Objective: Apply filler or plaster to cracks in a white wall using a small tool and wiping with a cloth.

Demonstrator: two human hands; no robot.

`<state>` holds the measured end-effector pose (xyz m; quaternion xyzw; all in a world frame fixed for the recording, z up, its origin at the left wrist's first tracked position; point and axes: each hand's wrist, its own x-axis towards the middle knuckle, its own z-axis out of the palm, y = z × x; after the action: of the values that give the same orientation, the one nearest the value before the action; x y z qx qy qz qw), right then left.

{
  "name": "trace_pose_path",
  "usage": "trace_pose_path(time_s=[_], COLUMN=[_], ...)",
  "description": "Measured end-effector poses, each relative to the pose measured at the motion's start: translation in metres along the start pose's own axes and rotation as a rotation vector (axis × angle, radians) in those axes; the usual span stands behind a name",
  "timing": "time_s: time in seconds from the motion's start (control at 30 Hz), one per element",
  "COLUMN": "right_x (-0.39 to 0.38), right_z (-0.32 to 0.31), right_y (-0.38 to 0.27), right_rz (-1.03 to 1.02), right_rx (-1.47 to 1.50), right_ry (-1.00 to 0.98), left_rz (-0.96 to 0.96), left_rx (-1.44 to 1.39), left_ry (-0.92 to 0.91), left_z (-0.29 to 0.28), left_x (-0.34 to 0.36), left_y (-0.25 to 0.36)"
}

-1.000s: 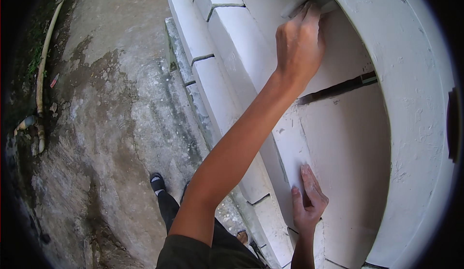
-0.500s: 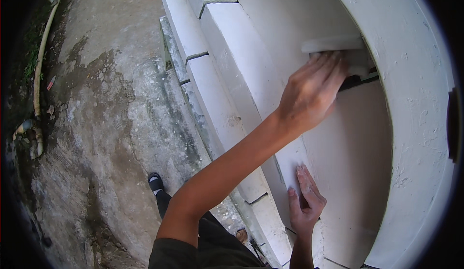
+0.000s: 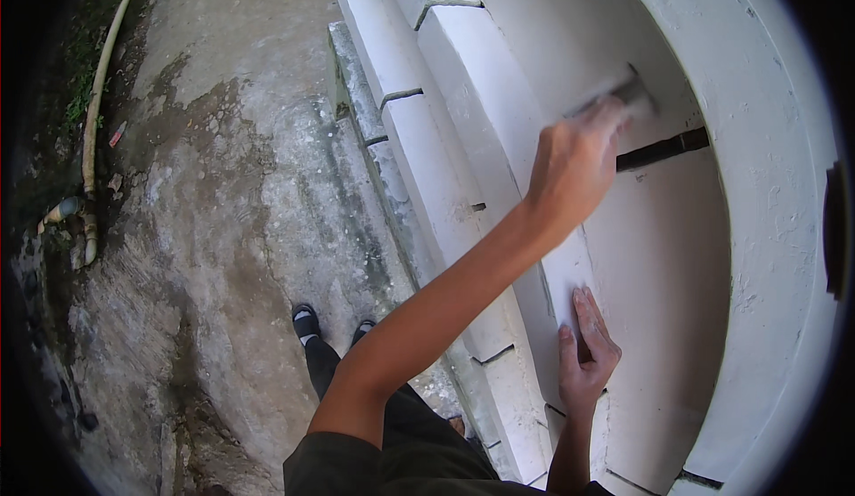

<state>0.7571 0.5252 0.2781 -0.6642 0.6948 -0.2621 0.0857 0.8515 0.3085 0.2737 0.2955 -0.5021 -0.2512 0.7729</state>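
Note:
My left hand [image 3: 574, 162] reaches across to the upper right, its fingers closed on a thin flat grey sheet [image 3: 634, 95]. Motion smears the sheet, so its exact kind is unclear. It is at the white wall surface [image 3: 570, 15], just above a dark gap [image 3: 663, 150]. Lower down, my right hand [image 3: 590, 353] rests on the white ledge [image 3: 563, 273], fingers stretched out, thumb apart, holding nothing. Pale dust coats its fingertips.
White stepped blocks [image 3: 405, 131] with dark joints run along my right side. Beyond them curves a thick white wall [image 3: 775, 184]. To the left lies a stained concrete floor [image 3: 205, 229], with a pipe [image 3: 96, 122] along its far-left edge. My feet in dark sandals [image 3: 305, 321] stand on the concrete.
The grey sheet has swung to a different angle as my left hand moved, uncovering more of the dark gap. My right hand keeps its place on the ledge. The whole view has shifted slightly.

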Motion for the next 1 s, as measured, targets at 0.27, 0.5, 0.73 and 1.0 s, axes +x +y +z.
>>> trace_pose_path(time_s=[0.27,0.5,0.73,1.0], right_x=[-0.002,-0.002,-0.003,-0.003], right_z=[0.003,0.004,-0.001,0.005], right_y=[-0.003,-0.005,0.0,-0.009], right_rz=[0.02,0.007,0.009,-0.037], right_rx=[0.041,0.029,0.042,0.082], right_ry=[-0.005,0.004,0.014,-0.015], left_rz=[-0.178,-0.2,-0.397,-0.229], left_rx=[0.197,0.368,0.343,0.517], left_ry=[0.045,0.112,0.06,0.204], left_z=[0.002,-0.018,0.001,-0.009], left_x=[-0.019,0.055,0.005,0.035], left_y=[-0.001,-0.051,-0.006,-0.044])
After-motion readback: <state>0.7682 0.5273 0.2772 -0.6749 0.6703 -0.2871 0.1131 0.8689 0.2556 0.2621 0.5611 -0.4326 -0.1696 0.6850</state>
